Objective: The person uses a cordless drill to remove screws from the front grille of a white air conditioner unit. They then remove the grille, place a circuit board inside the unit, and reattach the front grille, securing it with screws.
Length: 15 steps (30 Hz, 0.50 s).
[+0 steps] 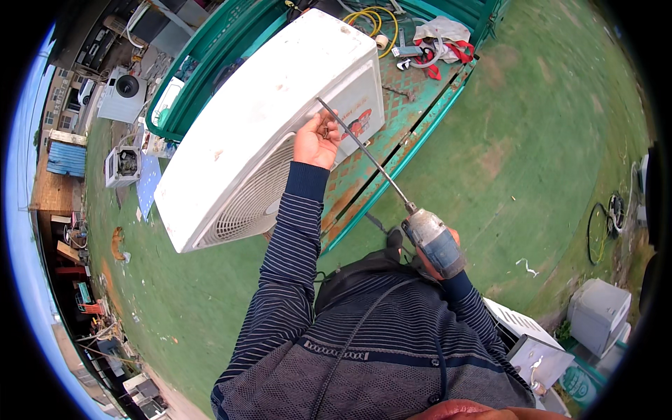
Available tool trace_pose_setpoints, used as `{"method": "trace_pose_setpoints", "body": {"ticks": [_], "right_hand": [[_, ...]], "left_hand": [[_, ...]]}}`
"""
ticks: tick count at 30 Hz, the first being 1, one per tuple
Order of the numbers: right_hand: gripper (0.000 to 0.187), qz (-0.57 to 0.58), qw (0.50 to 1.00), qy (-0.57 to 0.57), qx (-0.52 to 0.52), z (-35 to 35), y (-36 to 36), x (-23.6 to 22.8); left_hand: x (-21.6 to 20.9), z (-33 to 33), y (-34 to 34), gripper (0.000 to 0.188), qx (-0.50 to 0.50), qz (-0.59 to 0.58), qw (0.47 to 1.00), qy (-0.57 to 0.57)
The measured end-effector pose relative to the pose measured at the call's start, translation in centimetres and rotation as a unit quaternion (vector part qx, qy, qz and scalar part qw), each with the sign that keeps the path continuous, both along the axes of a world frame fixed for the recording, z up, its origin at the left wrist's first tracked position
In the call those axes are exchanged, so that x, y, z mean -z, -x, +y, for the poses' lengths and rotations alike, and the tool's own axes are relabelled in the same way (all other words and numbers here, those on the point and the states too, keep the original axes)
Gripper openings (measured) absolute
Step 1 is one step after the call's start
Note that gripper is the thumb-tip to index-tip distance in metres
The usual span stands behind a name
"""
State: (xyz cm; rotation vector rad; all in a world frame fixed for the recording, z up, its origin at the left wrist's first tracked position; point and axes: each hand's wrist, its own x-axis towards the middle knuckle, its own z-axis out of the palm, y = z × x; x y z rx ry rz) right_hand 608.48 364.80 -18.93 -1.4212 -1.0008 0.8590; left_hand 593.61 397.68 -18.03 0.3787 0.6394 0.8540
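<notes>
A white outdoor air conditioner unit (280, 77) with a round fan grille stands tilted on the green, rusty bed of a cart. My right hand (425, 264) grips a worn grey-blue power drill (434, 241). A long thin driver bit (371, 157) runs from it up to the unit's front edge, its tip at the top seam. My left hand (316, 145) is by the far end of the bit, palm turned up and fingers curled in beside the shaft. Something small and dark may be in those fingers; I cannot make it out.
On the cart bed (413, 98) lie a yellow hose (381, 21), a white-and-red cloth bag (444, 35) and loose tools. A washing machine (122, 94) stands at the far left, and a dog (117, 243) lies below it. A grey appliance (598, 315) is at the right.
</notes>
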Motion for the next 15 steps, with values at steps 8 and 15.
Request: {"method": "trace_pose_setpoints", "body": {"ticks": [8, 15], "right_hand": [[0.042, -0.172, 0.985, 0.016, 0.026, -2.1, -1.7, 4.7], [0.059, -0.166, 0.975, 0.13, 0.074, -7.8, -0.2, 7.6]], "left_hand": [[-1.2, -5.1, 4.0, 0.05, 0.019, -0.111, 0.994, 0.012], [-2.0, -7.1, 7.1, 0.057, 0.045, -0.171, 0.983, -0.044]]}}
